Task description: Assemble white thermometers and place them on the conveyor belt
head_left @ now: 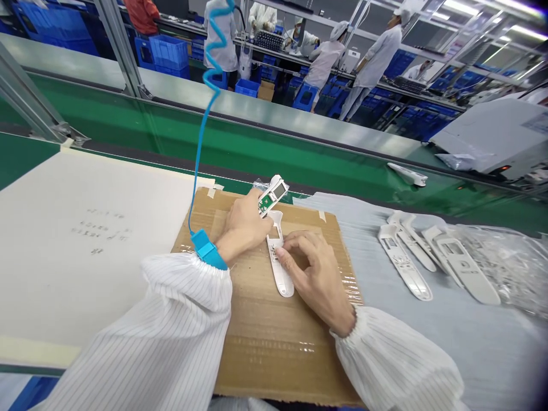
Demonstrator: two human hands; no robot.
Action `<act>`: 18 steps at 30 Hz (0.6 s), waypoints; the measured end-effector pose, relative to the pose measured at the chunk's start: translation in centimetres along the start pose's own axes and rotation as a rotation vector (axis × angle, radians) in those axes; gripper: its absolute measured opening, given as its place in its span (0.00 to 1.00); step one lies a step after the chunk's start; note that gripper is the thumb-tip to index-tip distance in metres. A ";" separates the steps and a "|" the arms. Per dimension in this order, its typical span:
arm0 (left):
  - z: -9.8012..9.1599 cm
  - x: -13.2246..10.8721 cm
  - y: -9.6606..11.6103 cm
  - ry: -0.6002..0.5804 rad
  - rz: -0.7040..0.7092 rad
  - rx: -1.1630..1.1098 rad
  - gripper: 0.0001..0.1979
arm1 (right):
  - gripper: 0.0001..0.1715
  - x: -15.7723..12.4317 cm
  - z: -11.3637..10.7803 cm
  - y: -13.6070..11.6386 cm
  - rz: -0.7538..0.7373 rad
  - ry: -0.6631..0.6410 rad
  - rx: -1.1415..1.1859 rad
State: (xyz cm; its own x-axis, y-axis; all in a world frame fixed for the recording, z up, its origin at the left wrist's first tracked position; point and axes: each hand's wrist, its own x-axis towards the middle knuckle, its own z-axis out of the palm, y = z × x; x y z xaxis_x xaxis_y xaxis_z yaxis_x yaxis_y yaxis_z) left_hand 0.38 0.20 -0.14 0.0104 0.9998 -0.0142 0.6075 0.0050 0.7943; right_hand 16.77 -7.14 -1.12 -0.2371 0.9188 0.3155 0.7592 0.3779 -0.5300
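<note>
My left hand (248,222) is closed around a white handheld device half (276,194) that carries a green circuit board and a small grey screen. It holds this just beyond the upper end of a white plastic casing half (282,282), which lies inner side up on a cardboard sheet (257,342). Over the casing's middle, my right hand (314,268) has its fingers curled and its thumb tip at small button-like parts. Whatever may be between those fingertips is hidden. A blue wrist strap (208,249) with a coiled cord circles my left wrist.
Several white casing halves (405,262) lie on a pale blue cloth at right, beside a clear plastic bag (505,262) of small parts. A large white sheet (85,257) covers the left. Beyond runs a green conveyor belt (299,148) with a white part (406,174). Co-workers stand farther back.
</note>
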 end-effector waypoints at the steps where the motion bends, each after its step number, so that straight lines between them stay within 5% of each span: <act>1: 0.0 0.0 0.0 0.003 0.006 0.000 0.17 | 0.08 -0.1 0.2 0.0 0.005 0.016 -0.027; 9: -0.2 -0.1 0.2 0.013 0.023 0.013 0.18 | 0.10 -0.8 0.4 -0.4 0.131 0.025 -0.059; 13: -0.6 -0.2 0.5 0.011 -0.004 -0.063 0.15 | 0.13 0.3 -0.5 0.0 0.257 -0.037 0.128; 15: -0.8 -0.2 0.6 -0.021 0.010 -0.231 0.13 | 0.23 1.7 -1.3 0.4 0.342 -0.127 0.349; 18: -1.3 -0.3 0.8 -0.125 0.004 -0.542 0.13 | 0.26 4.3 -2.0 1.1 0.399 -0.460 0.799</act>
State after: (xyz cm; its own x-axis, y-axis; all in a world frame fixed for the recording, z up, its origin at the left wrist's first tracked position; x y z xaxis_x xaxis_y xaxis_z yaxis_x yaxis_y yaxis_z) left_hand -0.14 -0.04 1.26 0.1265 0.9904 -0.0566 0.1125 0.0423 0.9928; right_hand 17.85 -2.96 1.24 -0.3931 0.8859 -0.2461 0.2443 -0.1573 -0.9568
